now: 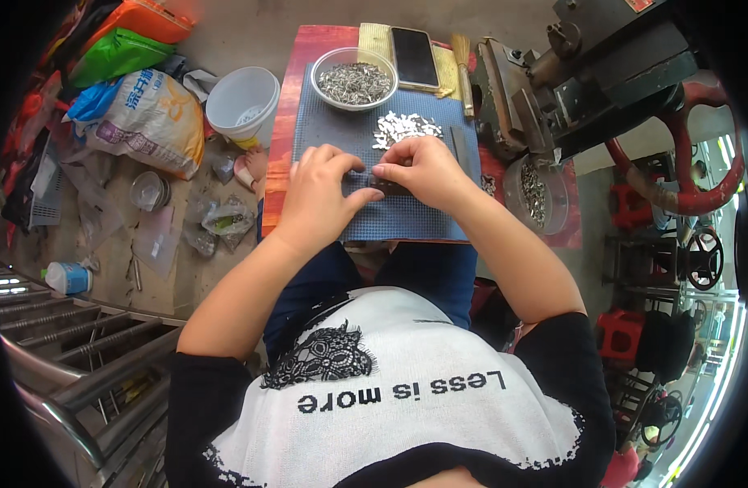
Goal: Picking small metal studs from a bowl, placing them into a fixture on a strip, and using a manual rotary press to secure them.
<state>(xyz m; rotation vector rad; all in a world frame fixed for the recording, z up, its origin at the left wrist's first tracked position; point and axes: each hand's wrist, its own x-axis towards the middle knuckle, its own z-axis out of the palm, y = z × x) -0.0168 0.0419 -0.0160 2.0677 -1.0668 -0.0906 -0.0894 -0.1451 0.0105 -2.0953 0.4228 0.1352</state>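
Observation:
My left hand (pixel 319 195) hovers over or rests at the left of a small dark block (pixel 389 187), with thumb and forefinger apart and curved. My right hand (pixel 427 172) is closed in a pinch at the block's far side; whatever lies between thumb and forefinger is hidden. Just beyond the fingers, a loose pile of small white pieces (pixel 405 128) is spread on the blue textured mat (pixel 310 122). Farther back stands a clear bowl (pixel 315 80) heaped with small metal parts (pixel 355 83).
A phone (pixel 415 57) lies on yellow cloth beside a small straw brush (pixel 463 69). To the right are a machine with a red handwheel (pixel 675 195) and a clear tub of metal parts (pixel 534 193). A white bucket (pixel 244 96) and a printed sack (pixel 150 122) stand left.

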